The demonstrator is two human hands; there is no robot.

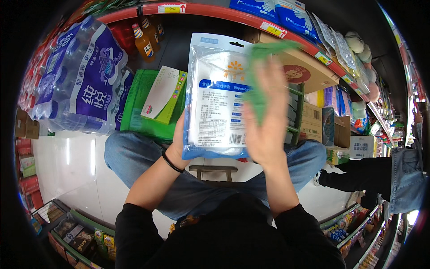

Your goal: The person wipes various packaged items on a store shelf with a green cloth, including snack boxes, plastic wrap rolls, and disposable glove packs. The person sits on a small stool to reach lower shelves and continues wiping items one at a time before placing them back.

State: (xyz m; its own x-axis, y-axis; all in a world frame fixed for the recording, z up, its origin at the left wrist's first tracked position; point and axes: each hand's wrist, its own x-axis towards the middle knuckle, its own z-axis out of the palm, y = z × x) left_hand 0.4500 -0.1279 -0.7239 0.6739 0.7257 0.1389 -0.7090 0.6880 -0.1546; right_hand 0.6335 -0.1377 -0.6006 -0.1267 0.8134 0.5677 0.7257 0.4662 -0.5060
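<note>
My left hand (177, 144) grips the lower left edge of a plastic pack of disposable gloves (218, 111), held tilted up in front of me. The pack has a blue bottom border, a printed white panel and a hang hole at its top. Over its right side lies my right hand (268, 134), motion-blurred, with a green cloth (260, 50) under and around its fingers. The hand and cloth hide the pack's right part. Just left of the pack, a white and green box (164, 95) rests on green packages (139, 104).
Shrink-wrapped bottled water (87, 77) stands at left, with orange drink bottles (144, 43) behind. A red shelf edge (218, 13) runs overhead. Cardboard boxes (310, 121) sit at right. Below is a small stool (213, 169). Another person's legs (362, 178) are at far right.
</note>
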